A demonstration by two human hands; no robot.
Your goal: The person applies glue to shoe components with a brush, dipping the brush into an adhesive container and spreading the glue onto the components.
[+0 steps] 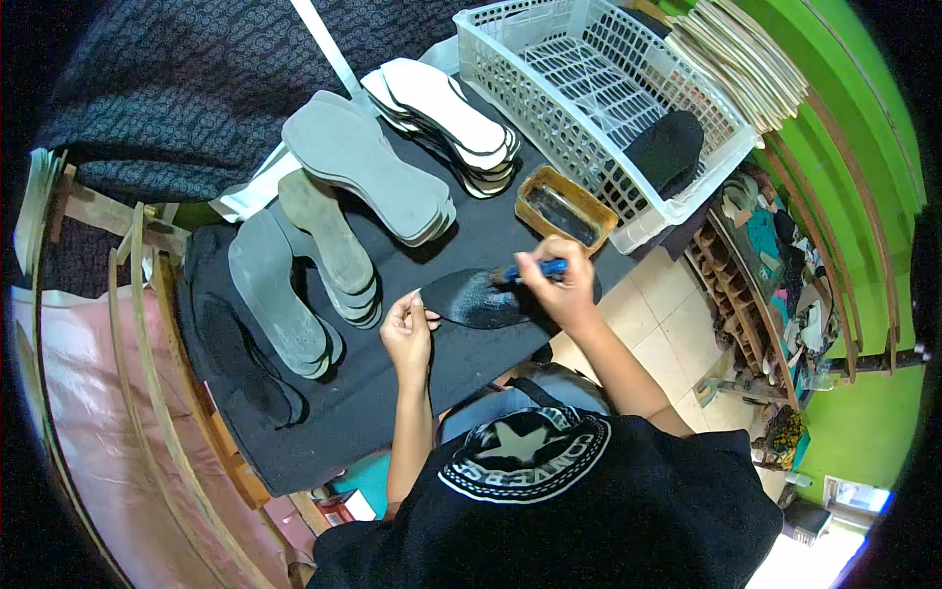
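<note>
A black insole (469,306) lies near the front of the dark-covered table, with a wet, whitish smear across its middle. My left hand (406,331) pinches its left end between thumb and fingers. Above its right part, my right hand (563,283) grips a brush by its blue handle (551,268). The bristles touch the smeared surface. Just beyond my right hand stands a yellowish-brown rectangular tub (536,218) with dark contents.
Stacked grey insoles (368,167), white-topped insoles (446,103) and olive-topped ones (324,226) cover the table's far side. More grey insoles (270,294) and black ones (240,363) lie left. A white plastic crate (549,118) holding a black piece stands far right.
</note>
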